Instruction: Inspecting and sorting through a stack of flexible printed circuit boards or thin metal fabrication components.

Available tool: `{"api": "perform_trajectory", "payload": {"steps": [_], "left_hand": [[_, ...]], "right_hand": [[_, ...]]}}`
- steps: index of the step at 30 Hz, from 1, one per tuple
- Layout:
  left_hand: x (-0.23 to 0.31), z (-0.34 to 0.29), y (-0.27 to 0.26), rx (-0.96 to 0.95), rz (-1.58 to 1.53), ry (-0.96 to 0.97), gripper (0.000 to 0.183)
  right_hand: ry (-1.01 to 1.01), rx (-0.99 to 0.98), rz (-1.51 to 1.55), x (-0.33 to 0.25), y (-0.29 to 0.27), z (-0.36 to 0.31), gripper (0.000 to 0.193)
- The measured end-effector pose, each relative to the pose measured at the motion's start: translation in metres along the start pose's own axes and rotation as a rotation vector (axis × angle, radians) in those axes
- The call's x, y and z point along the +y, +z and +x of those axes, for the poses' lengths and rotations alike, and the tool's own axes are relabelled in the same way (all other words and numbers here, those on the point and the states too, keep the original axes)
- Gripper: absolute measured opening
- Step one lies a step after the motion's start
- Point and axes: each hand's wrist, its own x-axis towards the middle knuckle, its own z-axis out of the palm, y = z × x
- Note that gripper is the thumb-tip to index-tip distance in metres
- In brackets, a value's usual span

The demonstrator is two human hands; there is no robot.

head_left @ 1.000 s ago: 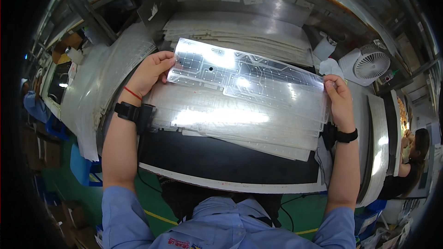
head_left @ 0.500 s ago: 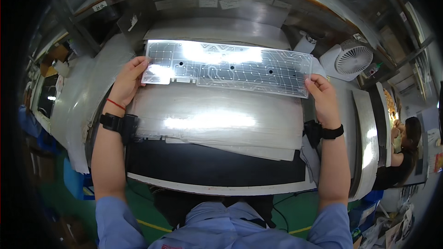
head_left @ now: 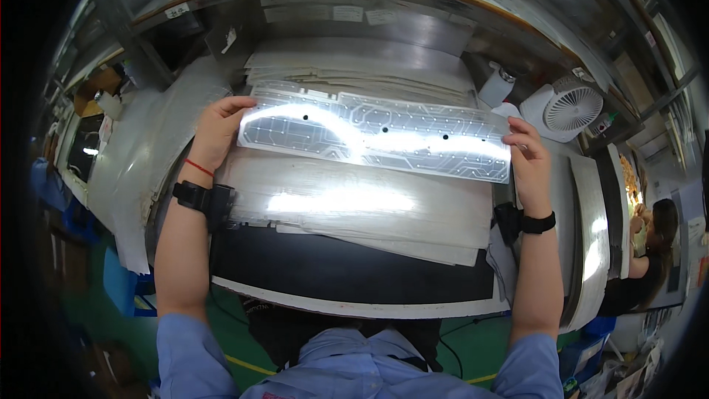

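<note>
A long, clear keyboard membrane sheet point(head_left: 377, 137) with fine circuit lines and a few black dots is stretched between my hands, above the table. My left hand point(head_left: 218, 131) pinches its left end. At the other end, the fingers of my right hand point(head_left: 530, 161) are closed at the edge. Glare washes out part of the sheet, and its small tabbed section shows on the far edge toward the left. Below it lies a pile of similar clear sheets point(head_left: 354, 210), and another pile point(head_left: 347, 72) sits beyond it.
A black mat point(head_left: 354, 262) covers the near table. A white fan point(head_left: 567, 109) and a white bottle point(head_left: 497, 86) stand at the back right. Large sheets point(head_left: 151, 151) lie on the left, with more stacked point(head_left: 587, 236) on the right. Another person point(head_left: 650, 251) sits at far right.
The membrane sheet has been turned over: its tabbed section was on the near edge and is now on the far edge. The far pile of sheets shows more now.
</note>
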Motion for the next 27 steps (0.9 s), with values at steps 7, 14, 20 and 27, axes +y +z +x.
{"api": "perform_trajectory", "payload": {"steps": [7,14,20,27], "left_hand": [[0.008,-0.003,0.006,0.001,0.032,0.058,0.027],[0.004,0.0,0.013,0.13,-0.022,0.077,0.02],[0.019,-0.005,0.015,-0.027,-0.032,-0.124,0.019],[0.001,0.003,-0.01,0.019,-0.265,-0.047,0.032]], "right_hand": [[-0.024,0.014,-0.039,-0.005,0.001,0.0,0.018],[0.129,0.058,0.025,-0.011,0.005,-0.001,0.011],[0.359,-0.039,0.144,-0.015,0.011,-0.003,0.016],[0.43,-0.087,-0.04,-0.011,0.015,-0.001,0.028]]}}
